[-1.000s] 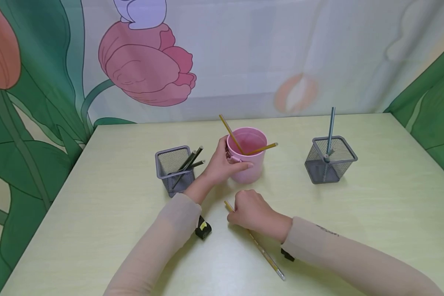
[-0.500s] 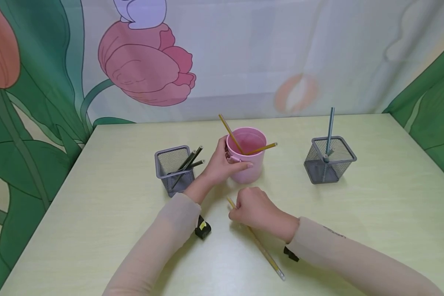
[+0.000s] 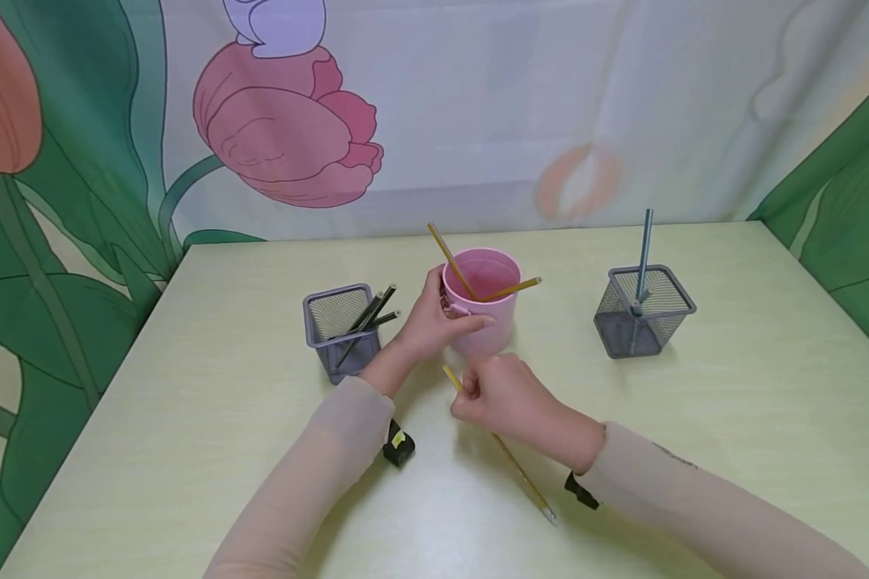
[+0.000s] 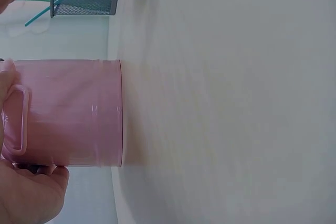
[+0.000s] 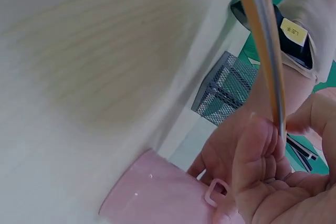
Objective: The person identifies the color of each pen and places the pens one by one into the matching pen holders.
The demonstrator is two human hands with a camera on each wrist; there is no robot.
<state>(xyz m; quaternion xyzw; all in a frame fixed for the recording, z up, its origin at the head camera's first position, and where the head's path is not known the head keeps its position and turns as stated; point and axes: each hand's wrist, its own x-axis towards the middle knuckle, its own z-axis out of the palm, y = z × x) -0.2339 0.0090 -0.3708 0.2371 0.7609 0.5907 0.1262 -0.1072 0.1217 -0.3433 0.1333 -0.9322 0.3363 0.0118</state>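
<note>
My left hand grips a pink cup from its left side, the thumb across the front. The cup stands upright on the table; in the left wrist view the cup shows its small handle and its base on the surface. Two yellow pencils lean out of it in different directions. In front of the cup, my right hand pinches another yellow pencil, its tip slanting up toward the cup and its other end toward me. Up close, the right wrist view shows thumb and fingers on this pencil.
A grey mesh holder with several dark pencils stands just left of my left forearm. Off to the right is a second mesh holder with a blue pencil upright in it. A printed curtain hangs behind the table.
My right hand has moved up and slightly right, closer to the cup, and the pencil it pinches has risen with it. The left hand and the cup have stayed in place.
</note>
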